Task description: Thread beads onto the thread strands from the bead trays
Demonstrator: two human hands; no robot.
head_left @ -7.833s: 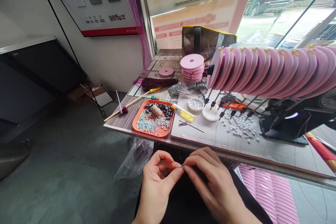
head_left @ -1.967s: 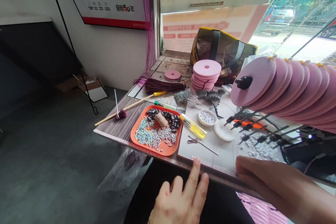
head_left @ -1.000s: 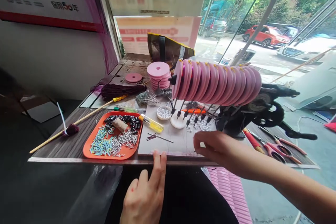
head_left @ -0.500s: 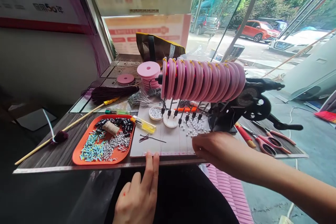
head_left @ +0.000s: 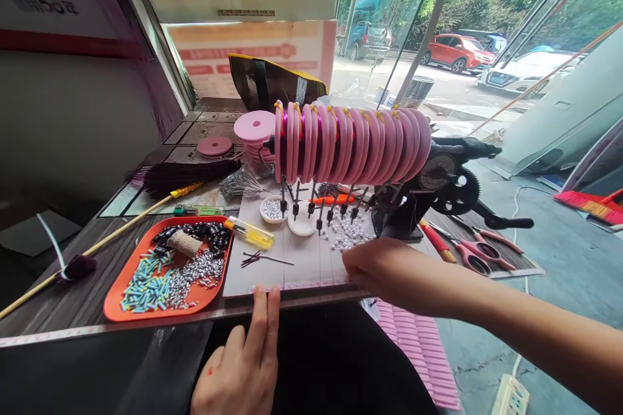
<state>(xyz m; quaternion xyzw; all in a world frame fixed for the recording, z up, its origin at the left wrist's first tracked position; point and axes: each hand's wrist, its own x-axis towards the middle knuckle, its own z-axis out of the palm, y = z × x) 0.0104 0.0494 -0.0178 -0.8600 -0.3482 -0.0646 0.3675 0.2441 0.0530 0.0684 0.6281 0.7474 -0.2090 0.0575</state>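
Note:
My left hand (head_left: 243, 350) rests at the front edge of the pale board (head_left: 272, 279), two fingertips stretched out onto a measuring strip (head_left: 302, 284) and the other fingers curled. My right hand (head_left: 372, 262) is closed over the board's right front part, beside loose white beads (head_left: 348, 233); its fingertips are hidden. Thin threads run down the board from pink spools (head_left: 350, 146) on a black hand-cranked winder (head_left: 399, 207). Several black weights (head_left: 319, 227) hang below the spools. A white dish of beads (head_left: 274, 209) and a white disc (head_left: 302, 224) lie behind some dark pins (head_left: 267, 259).
An orange tray (head_left: 114, 298) of beads and a cork stands at the left, beside a yellow lighter-like tool (head_left: 250, 233). Pink-handled scissors (head_left: 479, 256) lie at the right. A long stick (head_left: 121, 228) and stacked pink spools (head_left: 254, 128) are at the back left.
The view has shifted, so the table and winder appear further left. Both hands hold nearly the same places at the board's front edge.

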